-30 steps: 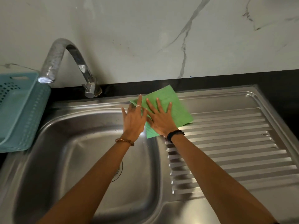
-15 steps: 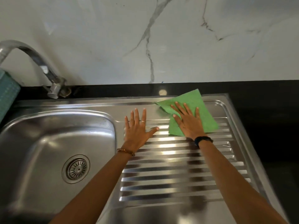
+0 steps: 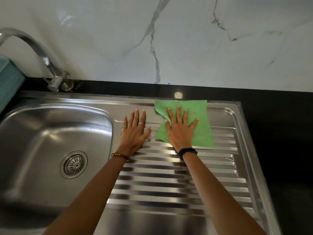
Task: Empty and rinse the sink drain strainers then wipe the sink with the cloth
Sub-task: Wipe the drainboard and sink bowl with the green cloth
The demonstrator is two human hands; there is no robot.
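Head view, near to far. Ridged draining board [image 3: 177,184]: steel, both forearms reaching across it. Basin [image 3: 42,133]: left of the board, strainer [image 3: 73,164] seated in its drain. Left hand [image 3: 134,133]: flat on the board's far part, fingers straight, holding nothing. Right hand [image 3: 179,131]: flat, fingers spread, pressing on the cloth. Cloth [image 3: 199,122]: green, spread over the board's far edge, just right of the left hand. Tap [image 3: 42,58]: far left, behind the basin. Marble wall [image 3: 186,39]: at the back.

Chrome tap [image 3: 50,68] rear-left, teal basket [image 3: 8,80] at left edge, black counter [image 3: 271,133], marble wall [image 3: 186,39].
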